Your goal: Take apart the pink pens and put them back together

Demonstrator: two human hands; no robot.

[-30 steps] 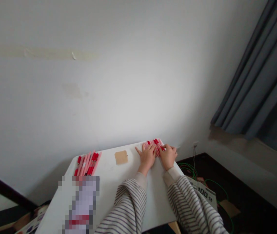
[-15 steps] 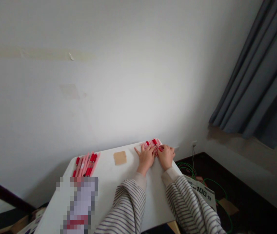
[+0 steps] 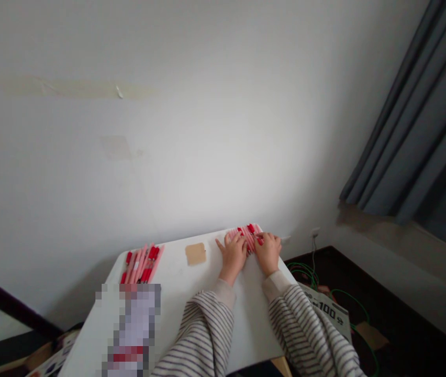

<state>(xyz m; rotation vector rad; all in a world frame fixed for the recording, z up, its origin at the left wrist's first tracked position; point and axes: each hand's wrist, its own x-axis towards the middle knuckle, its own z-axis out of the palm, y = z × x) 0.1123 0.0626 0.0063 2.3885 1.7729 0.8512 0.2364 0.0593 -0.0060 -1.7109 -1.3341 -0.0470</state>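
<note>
A row of pink pens with red caps (image 3: 248, 234) lies at the far right corner of the white table (image 3: 176, 298). My left hand (image 3: 233, 253) rests on the left part of that row, fingers stretched out and spread. Beside it my right hand (image 3: 269, 252) lies on the right part of the row with its fingers curled over the pens. Both arms wear striped sleeves. The pens under the hands are mostly hidden.
A second bunch of pink and red pens (image 3: 141, 263) lies at the table's far left. A small brown card (image 3: 195, 253) sits between the two groups. Green cables (image 3: 305, 272) and a printed box (image 3: 327, 309) are on the dark floor at the right, below a grey curtain (image 3: 423, 125).
Both hands stay on the pen row and have shifted only slightly; the view itself wobbles a little.
</note>
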